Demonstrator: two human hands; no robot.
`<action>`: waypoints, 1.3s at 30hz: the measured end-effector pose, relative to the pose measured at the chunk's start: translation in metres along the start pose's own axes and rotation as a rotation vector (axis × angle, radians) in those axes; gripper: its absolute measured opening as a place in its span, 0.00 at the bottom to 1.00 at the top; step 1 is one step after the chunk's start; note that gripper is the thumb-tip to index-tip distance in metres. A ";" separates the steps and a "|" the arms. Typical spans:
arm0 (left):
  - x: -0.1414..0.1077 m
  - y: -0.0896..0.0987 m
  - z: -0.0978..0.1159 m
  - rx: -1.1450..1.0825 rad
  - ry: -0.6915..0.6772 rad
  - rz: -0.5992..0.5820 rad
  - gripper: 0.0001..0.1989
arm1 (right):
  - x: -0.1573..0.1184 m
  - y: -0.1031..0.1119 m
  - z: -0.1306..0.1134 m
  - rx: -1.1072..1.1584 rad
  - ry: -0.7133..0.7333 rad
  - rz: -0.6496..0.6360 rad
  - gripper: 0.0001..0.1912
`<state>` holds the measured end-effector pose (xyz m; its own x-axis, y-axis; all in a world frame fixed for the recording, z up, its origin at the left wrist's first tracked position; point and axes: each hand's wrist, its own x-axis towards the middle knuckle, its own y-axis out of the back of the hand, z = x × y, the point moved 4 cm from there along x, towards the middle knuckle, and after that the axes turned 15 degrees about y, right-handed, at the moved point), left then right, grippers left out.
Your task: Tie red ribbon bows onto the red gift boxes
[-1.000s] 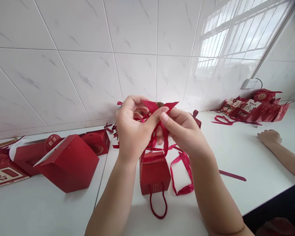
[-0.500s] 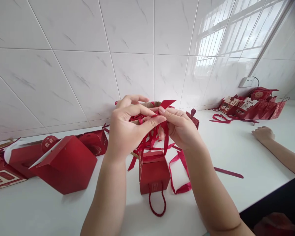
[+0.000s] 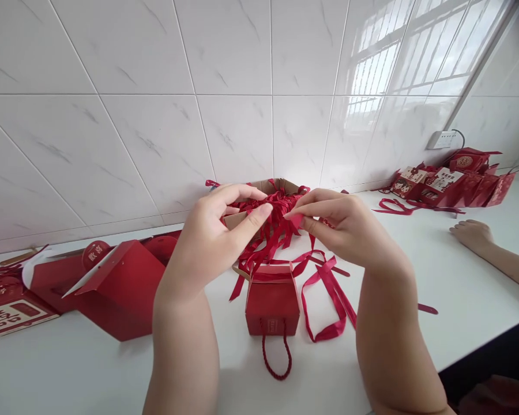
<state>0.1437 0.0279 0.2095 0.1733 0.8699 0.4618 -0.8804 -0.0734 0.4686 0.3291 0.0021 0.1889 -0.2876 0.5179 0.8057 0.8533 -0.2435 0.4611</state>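
My right hand [image 3: 333, 222] pinches a red ribbon [image 3: 294, 222] between thumb and fingers. To its left, my left hand [image 3: 229, 230] is raised with thumb and fingers apart, and no ribbon shows between them. Both hands are above a small red box [image 3: 272, 305], which stands on the white table with a dark red cord handle [image 3: 277, 377] lying toward me. Behind the hands, a cardboard box [image 3: 290, 187] is heaped with red ribbons [image 3: 268, 242], some spilling over its front edge.
Larger red boxes [image 3: 121, 288] stand at the left. A looped ribbon [image 3: 328, 334] lies right of the small box. Small decorated boxes [image 3: 443, 187] are grouped at the far right, near another person's hand [image 3: 473, 232] and a power strip [image 3: 442, 139].
My hands have moved apart, the left opening and the right shifting right with the ribbon. More of the ribbon heap is visible between them. The view has shifted slightly.
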 end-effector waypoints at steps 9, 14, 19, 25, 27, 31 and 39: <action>0.005 -0.026 -0.013 -0.158 0.235 -0.389 0.27 | 0.006 -0.008 -0.008 0.060 0.329 0.086 0.15; 0.004 -0.033 -0.006 -0.311 0.213 -0.459 0.27 | 0.007 -0.010 -0.009 0.117 0.399 0.059 0.15; 0.004 -0.041 -0.002 -0.466 0.272 -0.476 0.21 | 0.007 -0.009 -0.015 0.108 0.450 0.041 0.15; 0.006 -0.042 -0.001 -0.480 0.254 -0.361 0.20 | 0.006 -0.007 -0.018 0.039 0.438 -0.020 0.16; 0.007 -0.042 -0.002 -0.453 0.240 -0.299 0.21 | 0.006 -0.007 -0.017 -0.014 0.422 -0.059 0.17; 0.007 -0.047 -0.004 -0.365 0.227 -0.282 0.20 | 0.001 -0.003 -0.017 -0.151 0.370 -0.132 0.15; 0.027 -0.047 -0.026 -0.158 0.313 -0.142 0.13 | -0.024 0.004 -0.048 -0.310 0.095 -0.486 0.14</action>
<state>0.1782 0.0672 0.1801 0.1768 0.9747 0.1369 -0.9187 0.1135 0.3782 0.3189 -0.0504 0.1892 -0.6644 0.5576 0.4976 0.4506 -0.2323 0.8619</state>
